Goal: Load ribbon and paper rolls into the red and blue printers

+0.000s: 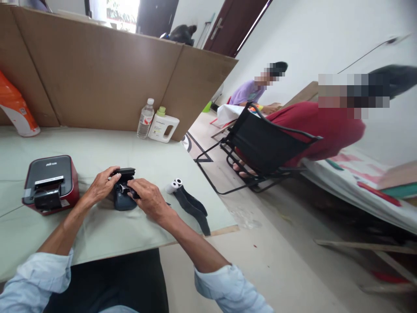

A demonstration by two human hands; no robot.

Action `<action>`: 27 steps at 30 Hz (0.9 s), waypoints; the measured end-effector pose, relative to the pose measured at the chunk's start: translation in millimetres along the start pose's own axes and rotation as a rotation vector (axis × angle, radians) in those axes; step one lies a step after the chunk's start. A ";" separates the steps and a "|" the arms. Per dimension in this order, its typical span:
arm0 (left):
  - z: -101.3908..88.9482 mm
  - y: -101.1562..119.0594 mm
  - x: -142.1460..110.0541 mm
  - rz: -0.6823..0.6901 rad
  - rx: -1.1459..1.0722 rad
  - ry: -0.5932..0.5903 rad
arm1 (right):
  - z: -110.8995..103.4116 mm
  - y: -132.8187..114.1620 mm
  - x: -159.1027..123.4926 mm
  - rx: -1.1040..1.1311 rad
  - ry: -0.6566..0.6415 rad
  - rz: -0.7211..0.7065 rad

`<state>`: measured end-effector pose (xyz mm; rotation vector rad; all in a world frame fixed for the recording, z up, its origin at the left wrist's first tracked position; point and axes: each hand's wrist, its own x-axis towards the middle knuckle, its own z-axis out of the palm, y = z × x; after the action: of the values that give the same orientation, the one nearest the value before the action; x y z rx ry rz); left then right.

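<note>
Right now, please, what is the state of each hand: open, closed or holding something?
Left hand: at the raised lid of the small dark machine; grip cannot be told.
Right hand: curled over the machine; whether it holds anything is unclear.

Nothing legible: lettering (pixel 51 164) on printer (pixel 48 171), clear bottle (pixel 145 121), white jug (pixel 158 128) too small or blurred.

From my remote seat, I'd call this a makeshift workroom: a cloth-covered desk (pixel 97 234), a cardboard partition (pixel 107 74) along its far edge, a boxy printer (pixel 48 167) on top, and, beyond its right edge, two seated people (pixel 325 134) (one on a black chair (pixel 267 134)).
</note>
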<state>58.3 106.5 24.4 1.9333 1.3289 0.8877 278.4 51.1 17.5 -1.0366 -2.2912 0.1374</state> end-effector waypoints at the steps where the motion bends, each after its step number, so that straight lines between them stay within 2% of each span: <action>1: 0.6 -0.7 0.1 0.002 -0.001 0.007 | 0.9 2.1 1.2 -0.015 0.003 -0.019; 10: 0.3 0.3 -0.6 0.008 0.006 0.010 | 14.4 6.8 10.9 -0.193 -0.020 -0.074; 14: -0.5 2.3 -1.1 0.003 0.006 0.010 | 14.3 2.4 15.2 -0.224 -0.088 -0.048; 23: 1.1 1.0 -1.1 0.000 -0.010 0.019 | -1.5 -13.1 27.4 -0.220 -0.331 0.014; 27: -0.5 4.3 -2.2 -0.005 -0.006 0.000 | 0.7 -26.0 18.1 -0.255 -0.324 0.038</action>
<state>59.6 103.2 27.7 1.9246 1.3286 0.8881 252.0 46.2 34.4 -1.2635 -2.6335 0.0297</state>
